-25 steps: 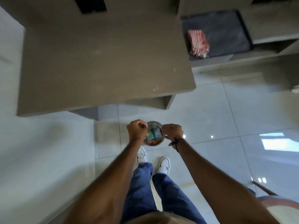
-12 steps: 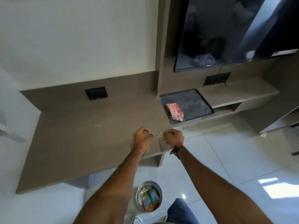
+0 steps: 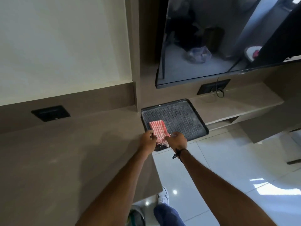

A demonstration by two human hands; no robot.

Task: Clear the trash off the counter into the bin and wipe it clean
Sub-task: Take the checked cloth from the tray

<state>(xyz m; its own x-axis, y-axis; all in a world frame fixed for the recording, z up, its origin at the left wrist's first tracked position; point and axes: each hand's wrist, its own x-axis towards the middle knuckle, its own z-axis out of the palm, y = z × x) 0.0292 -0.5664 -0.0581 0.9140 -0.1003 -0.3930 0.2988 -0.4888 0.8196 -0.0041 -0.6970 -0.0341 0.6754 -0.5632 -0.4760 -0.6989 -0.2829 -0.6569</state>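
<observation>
A red-and-white striped folded cloth (image 3: 158, 131) lies on the near-left part of a dark textured rectangular tray (image 3: 187, 115), its long axis running from the tray's far left toward the near edge. The left hand (image 3: 149, 141) pinches the cloth's left edge in a narrow grip; the right hand (image 3: 177, 140) closes its grip on the near-right corner. Left of the tray spreads the brown matt desk (image 3: 65, 152), bare near the hands. Behind the tray hangs a large black television screen (image 3: 219, 38), a black wall socket (image 3: 213, 86) beneath it. A round metal bin (image 3: 137, 216) shows on the glossy white floor (image 3: 228, 160) below the desk's edge
</observation>
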